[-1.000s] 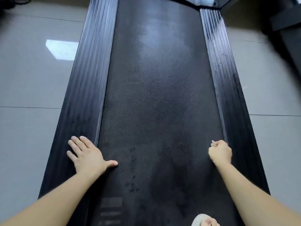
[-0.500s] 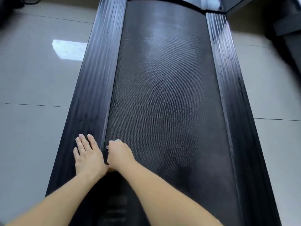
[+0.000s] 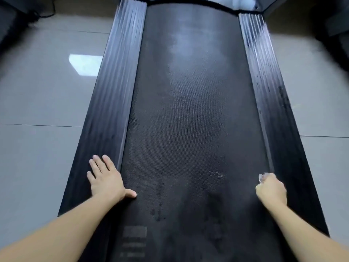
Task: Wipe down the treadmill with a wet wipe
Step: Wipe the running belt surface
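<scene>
A long black treadmill (image 3: 185, 103) runs up the middle of the view on a glossy grey tiled floor (image 3: 37, 157), where a pale patch of reflected light (image 3: 85, 64) lies left of the machine. Its textured black running belt (image 3: 188, 157) sits between a ribbed black left side rail (image 3: 113, 91) and a ribbed black right side rail (image 3: 264, 91), and dull, smeary patches show on the belt. The left hand (image 3: 105, 178) lies flat, fingers straight on the left rail and thumb on the belt. The right hand (image 3: 272, 190), well apart from it at the belt's right edge just beside the right rail, is curled round a crumpled whitish wet wipe (image 3: 263, 176), of which only a small tuft shows beyond the knuckles. The treadmill's far end is cut off by the frame, with something white (image 3: 241, 2) there too blurred to identify. A dark cable (image 3: 45, 14) and dim dark shapes (image 3: 336, 21) fill the top corners. Pale printed marks (image 3: 134, 231) near the belt's near end are too blurred to read.
</scene>
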Demonstrator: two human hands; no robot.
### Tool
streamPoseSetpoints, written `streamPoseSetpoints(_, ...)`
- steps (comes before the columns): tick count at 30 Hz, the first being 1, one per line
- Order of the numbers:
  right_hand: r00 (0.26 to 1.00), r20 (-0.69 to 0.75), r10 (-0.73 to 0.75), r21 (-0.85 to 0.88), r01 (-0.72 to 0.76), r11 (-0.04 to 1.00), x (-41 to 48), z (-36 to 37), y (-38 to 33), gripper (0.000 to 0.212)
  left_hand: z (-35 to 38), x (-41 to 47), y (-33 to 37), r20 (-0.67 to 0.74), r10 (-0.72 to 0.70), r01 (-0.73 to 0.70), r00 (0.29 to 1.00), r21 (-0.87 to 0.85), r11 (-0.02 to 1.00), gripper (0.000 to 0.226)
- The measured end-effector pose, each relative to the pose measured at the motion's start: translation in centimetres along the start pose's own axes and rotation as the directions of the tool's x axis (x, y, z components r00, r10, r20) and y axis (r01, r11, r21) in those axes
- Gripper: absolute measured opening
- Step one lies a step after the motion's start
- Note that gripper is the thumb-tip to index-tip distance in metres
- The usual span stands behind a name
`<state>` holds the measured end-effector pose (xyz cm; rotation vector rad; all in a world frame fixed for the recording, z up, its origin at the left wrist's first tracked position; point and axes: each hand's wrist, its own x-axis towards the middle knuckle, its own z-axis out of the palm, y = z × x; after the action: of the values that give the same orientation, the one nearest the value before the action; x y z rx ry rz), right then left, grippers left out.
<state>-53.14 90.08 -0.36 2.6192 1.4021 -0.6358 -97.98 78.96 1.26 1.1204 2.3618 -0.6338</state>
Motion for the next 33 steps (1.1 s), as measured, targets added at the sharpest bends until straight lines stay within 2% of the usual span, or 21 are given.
streamPoseSetpoints(2,0.997,-0.009,0.074,0.16,-0.072,0.984,0.3,0.8,-1.6,0.026,0.0,-0.1,0.1,-0.009,-0.009,0.009,1.0,-0.001,1.0,0.18)
streamPoseSetpoints(4,0.995,0.038,0.09,0.27,-0.097,0.958,-0.5,1.4,-3.7,0.032,-0.3,0.1,0.2,-0.016,0.002,-0.002,1.0,0.004,1.0,0.179)
streamPoseSetpoints(6,0.996,0.082,-0.028,0.269,0.005,0.963,-2.6,2.2,-6.1,0.035,-0.6,0.2,0.2,-0.025,0.009,-0.009,1.0,0.004,1.0,0.179)
streamPoseSetpoints(8,0.962,0.142,-0.232,0.255,0.191,0.948,-6.2,3.6,-9.4,0.033,-0.3,-0.6,0.0,-0.044,-0.003,0.002,0.999,-0.024,1.0,0.176)
streamPoseSetpoints(10,0.85,0.215,-0.481,0.23,0.435,0.871,-10.4,6.1,-12.9,0.031,1.0,-2.5,-0.3,-0.072,-0.075,0.069,0.995,-0.082,0.994,0.171)
streamPoseSetpoints(12,0.699,0.298,-0.65,0.22,0.612,0.759,-15.2,8.6,-16.6,0.031,3.2,-5.2,-0.8,-0.093,-0.146,0.133,0.985,-0.132,0.982,0.168)
streamPoseSetpoints(14,0.541,0.391,-0.744,0.218,0.731,0.646,-20.0,10.9,-19.9,0.032,5.4,-7.9,-1.2,-0.098,-0.19,0.175,0.977,-0.142,0.974,0.168)
streamPoseSetpoints(16,0.412,0.445,-0.795,0.19,0.824,0.533,-23.6,12.6,-22.1,0.032,6.9,-9.5,-1.8,-0.036,-0.229,0.22,0.973,-0.175,0.96,0.168)
streamPoseSetpoints(18,0.338,0.434,-0.835,0.135,0.892,0.431,-24.5,13.2,-22.9,0.029,7.3,-9.5,-2.0,-0.027,-0.235,0.227,0.972,-0.172,0.959,0.17)
streamPoseSetpoints(20,0.298,0.409,-0.863,0.078,0.93,0.358,-22.7,12.8,-22.4,0.025,7.3,-8.9,-1.9,-0.025,-0.236,0.229,0.971,-0.172,0.958,0.173)
streamPoseSetpoints(22,0.319,0.413,-0.853,0.053,0.927,0.373,-19.4,11.7,-20.7,0.029,7.4,-8.8,-1.6,-0.002,-0.24,0.236,0.971,-0.182,0.955,0.176)
streamPoseSetpoints(24,0.398,0.415,-0.818,0.019,0.896,0.445,-15.5,10.1,-17.8,0.021,7.4,-9.0,-1.4,0.023,-0.244,0.244,0.97,-0.192,0.951,0.176)
streamPoseSetpoints(26,0.461,0.41,-0.788,-0.102,0.881,0.462,-11.8,7.6,-14.8,0.006,7.1,-9.3,-1.3,0.046,-0.261,0.265,0.964,-0.207,0.942,0.176)
streamPoseSetpoints(29,0.545,0.395,-0.74,-0.253,0.838,0.483,-7.0,3.8,-11.2,0.01,6.2,-9.2,-1.1,0.048,-0.268,0.272,0.962,-0.205,0.94,0.175)
streamPoseSetpoints(31,0.572,0.342,-0.746,-0.261,0.82,0.509,-6.1,3.1,-11.0,0.009,6.0,-9.4,-1.1,0.047,-0.277,0.281,0.96,-0.196,0.94,0.175)
streamPoseSetpoints(33,0.563,0.329,-0.758,-0.189,0.826,0.531,-7.6,4.2,-12.4,0.009,6.0,-9.4,-1.0,0.048,-0.283,0.287,0.958,-0.188,0.939,0.176)
